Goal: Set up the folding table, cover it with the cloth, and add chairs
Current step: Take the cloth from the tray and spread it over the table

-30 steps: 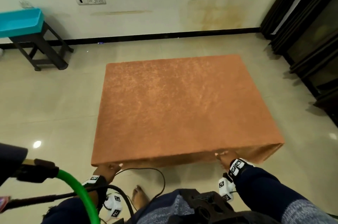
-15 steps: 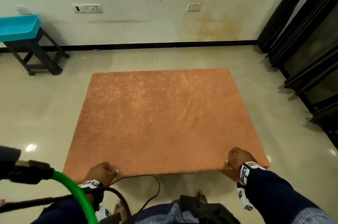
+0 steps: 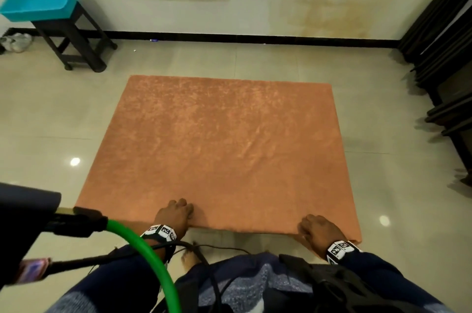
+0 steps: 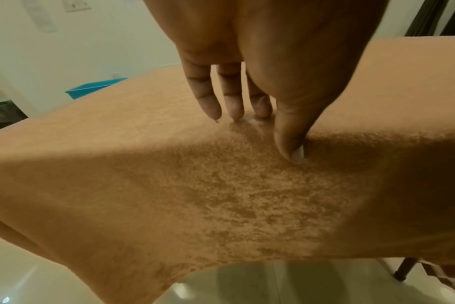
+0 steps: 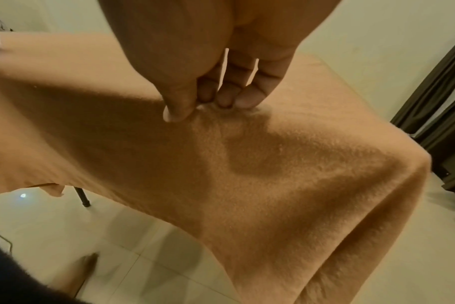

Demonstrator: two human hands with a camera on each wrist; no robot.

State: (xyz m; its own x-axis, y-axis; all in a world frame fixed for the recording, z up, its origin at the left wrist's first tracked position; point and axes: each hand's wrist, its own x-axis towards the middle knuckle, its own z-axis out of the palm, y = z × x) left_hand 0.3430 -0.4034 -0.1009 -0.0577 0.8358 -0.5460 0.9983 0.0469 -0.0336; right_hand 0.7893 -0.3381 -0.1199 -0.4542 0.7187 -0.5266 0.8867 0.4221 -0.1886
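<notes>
At 6 o'clock on the covered table, your left hand [image 3: 176, 215] rests fingers-straight on the cloth [image 3: 224, 149], right hand [image 3: 318, 232] pinches its near edge at 5 o'clock; uneven tugging could skew the overhang.

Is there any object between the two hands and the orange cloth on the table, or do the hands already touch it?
Nothing visible stands between them. The left hand rests its fingers directly on the orange velvety cloth, and the right hand pinches the cloth near the table's near right corner. No other object lies on the cloth.
</notes>
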